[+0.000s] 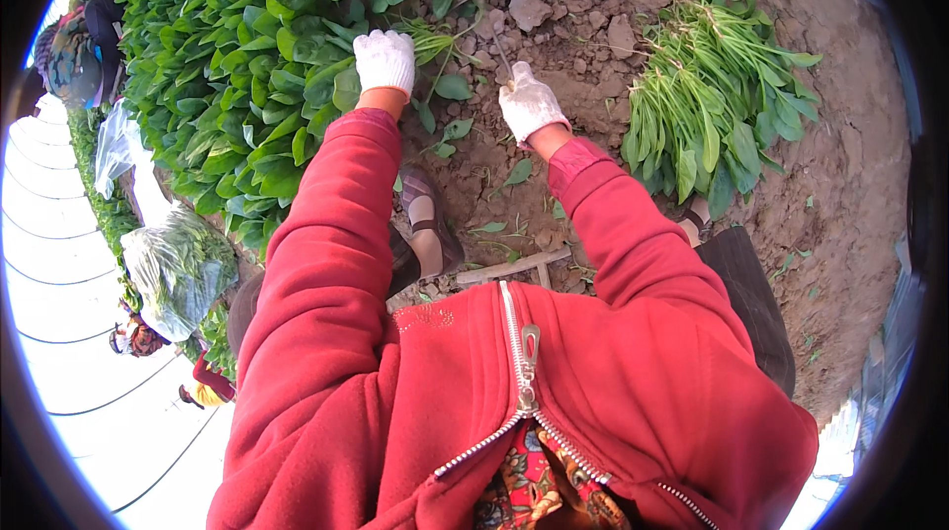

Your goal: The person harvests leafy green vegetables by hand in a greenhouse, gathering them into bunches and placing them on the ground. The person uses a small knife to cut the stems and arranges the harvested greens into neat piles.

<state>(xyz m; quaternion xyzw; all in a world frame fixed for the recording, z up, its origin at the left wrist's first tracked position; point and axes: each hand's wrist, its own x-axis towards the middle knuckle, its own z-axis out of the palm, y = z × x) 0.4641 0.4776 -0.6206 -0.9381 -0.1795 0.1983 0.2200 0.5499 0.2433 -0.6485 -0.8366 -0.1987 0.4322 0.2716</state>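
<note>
My left hand, in a white knit glove, is closed around a bunch of leafy greens that look like spinach. The pale stems stick out on the right side of the fist, over the soil. At the right edge of the dense growing greens, this hand sits among the leaves. My right hand, in a soiled white glove, grips a thin metal tool. Only its narrow shaft shows, pointing up and left over the clods; its handle is hidden in the fist. The two hands are apart.
Cut greens tied in bundles lie on the soil at right. Clods and loose leaves litter the ground by my shoe. A wooden piece is below. Bagged greens and other people are at left.
</note>
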